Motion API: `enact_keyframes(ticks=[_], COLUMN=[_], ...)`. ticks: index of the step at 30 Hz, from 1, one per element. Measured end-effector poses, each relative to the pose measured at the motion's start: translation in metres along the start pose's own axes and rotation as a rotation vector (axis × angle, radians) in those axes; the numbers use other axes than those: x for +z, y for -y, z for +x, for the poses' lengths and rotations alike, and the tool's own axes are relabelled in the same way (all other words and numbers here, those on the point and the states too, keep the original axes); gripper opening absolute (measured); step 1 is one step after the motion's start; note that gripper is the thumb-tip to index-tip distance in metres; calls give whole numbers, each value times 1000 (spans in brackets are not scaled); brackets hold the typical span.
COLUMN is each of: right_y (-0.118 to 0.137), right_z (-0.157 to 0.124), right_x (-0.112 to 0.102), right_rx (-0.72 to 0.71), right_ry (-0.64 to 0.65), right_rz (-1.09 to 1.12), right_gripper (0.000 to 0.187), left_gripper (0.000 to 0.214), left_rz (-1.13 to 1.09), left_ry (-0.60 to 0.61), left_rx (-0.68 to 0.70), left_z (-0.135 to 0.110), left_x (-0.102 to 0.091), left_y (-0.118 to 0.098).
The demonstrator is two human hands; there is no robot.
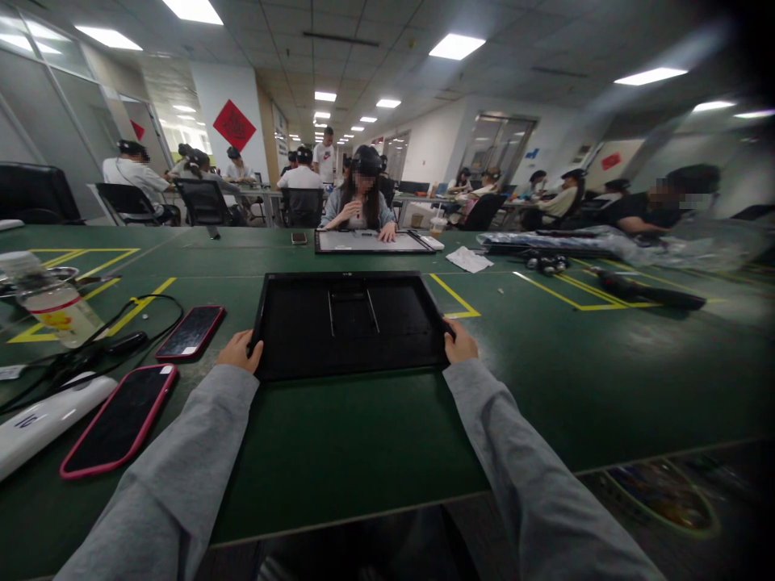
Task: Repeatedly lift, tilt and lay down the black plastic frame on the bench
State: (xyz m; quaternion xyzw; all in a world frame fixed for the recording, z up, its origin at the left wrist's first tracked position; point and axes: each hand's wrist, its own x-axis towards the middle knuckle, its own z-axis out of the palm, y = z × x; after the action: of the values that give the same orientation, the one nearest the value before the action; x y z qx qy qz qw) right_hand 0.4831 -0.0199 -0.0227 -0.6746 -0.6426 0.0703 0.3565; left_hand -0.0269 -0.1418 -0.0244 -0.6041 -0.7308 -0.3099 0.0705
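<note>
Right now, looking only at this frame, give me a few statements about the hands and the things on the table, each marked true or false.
1. The left hand and the right hand hold the black panel at its near corners. True.
2. The black panel stands upright. False: it lies flat on the green table.
3. A near phone and a far phone lie left of the panel. True.
4. The left hand holds the bottle. False: the bottle stands apart at the far left, untouched.
</note>
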Motion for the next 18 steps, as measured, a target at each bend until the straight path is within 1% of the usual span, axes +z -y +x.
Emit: enact_keyframes(ticks=[8, 13, 18], right_y=[-1, -1, 2], right_z=[1, 1, -1], right_x=[1, 1, -1], right_rx=[-16, 0, 8], right_ry=[-19, -15, -2], right_rz=[35, 35, 9], right_gripper=[50, 51, 51], left_gripper=[46, 46, 46], left_rz=[11, 17, 12], left_ry=[42, 56, 47], left_rx=[-13, -24, -24], left_z=[0, 0, -1], left_x=[-1, -4, -4], left_y=[0, -3, -3])
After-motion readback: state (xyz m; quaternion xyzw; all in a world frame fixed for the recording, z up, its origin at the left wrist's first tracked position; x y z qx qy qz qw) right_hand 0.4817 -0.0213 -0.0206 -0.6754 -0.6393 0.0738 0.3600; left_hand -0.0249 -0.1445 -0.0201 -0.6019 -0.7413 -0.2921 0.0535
